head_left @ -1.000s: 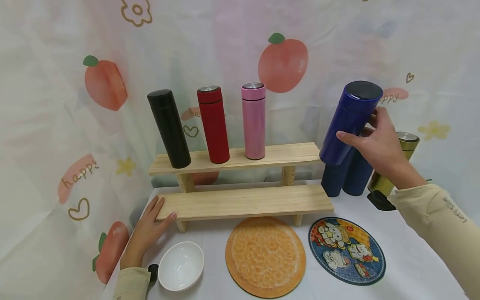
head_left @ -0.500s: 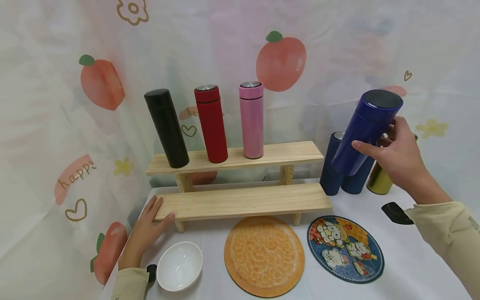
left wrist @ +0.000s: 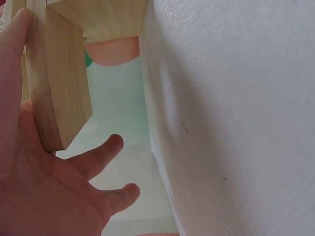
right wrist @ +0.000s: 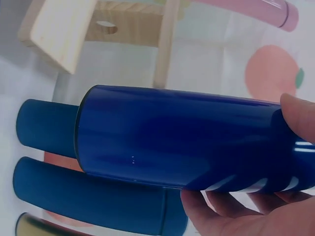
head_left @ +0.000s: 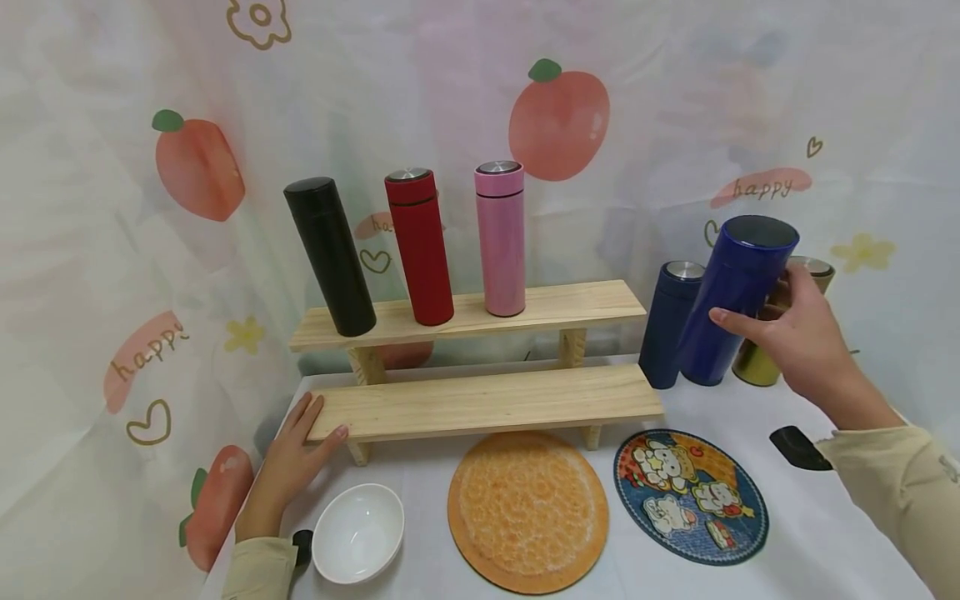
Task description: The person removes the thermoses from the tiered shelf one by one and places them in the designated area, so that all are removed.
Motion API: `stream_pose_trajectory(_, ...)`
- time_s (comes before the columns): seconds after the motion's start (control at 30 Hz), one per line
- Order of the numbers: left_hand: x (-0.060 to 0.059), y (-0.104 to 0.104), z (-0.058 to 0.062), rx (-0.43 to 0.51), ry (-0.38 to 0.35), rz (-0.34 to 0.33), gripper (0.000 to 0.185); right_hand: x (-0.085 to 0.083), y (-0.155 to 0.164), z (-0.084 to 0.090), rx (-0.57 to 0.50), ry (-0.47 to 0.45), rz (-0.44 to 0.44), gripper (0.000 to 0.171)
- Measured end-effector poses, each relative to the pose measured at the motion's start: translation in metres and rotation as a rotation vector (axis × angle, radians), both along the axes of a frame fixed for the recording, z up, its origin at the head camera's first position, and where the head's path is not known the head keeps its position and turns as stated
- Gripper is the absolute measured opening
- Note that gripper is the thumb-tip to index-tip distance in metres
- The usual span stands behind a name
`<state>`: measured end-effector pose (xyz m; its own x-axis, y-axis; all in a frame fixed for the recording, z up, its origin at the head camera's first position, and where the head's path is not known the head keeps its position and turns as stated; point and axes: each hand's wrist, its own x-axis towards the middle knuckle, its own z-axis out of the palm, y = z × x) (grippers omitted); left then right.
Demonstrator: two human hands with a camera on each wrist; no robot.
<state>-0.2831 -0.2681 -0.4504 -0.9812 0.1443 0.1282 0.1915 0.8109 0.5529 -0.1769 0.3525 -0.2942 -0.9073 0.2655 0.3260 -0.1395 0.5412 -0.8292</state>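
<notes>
Wide round blue bottle [right wrist: 162, 135], right fingers [right wrist: 199, 209].

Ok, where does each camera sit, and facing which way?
Head: head-worn, facing forward and down at the wooden stand; left hand, right hand, sleeves show.
Left wrist: worn there, facing the stand's end; left hand shows.
Right wrist: worn there, facing the held blue flask; right hand shows.
Head and right wrist share the pink flask.

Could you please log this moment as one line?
right hand: holds glossy blue bottle; left hand: touches lower shelf; upper shelf: black bottle, red bottle, pink bottle
</notes>
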Motion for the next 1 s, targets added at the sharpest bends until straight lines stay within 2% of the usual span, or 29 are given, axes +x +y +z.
stream_pose_trajectory(0.47,0.000,0.000,-0.001,0.017,0.002,0.002,0.091,-0.007,0.008,-0.029,0.007,-0.060,-0.008,0.097)
stream_pose_trajectory(0.73,0.000,-0.001,-0.003,0.018,0.016,-0.005,0.090,-0.018,0.014,-0.054,-0.066,-0.097,0.020,0.097)
stream_pose_trajectory(1.0,0.000,0.000,-0.002,0.021,0.025,-0.006,0.089,-0.027,0.016,-0.073,-0.074,-0.109,0.031,0.096)
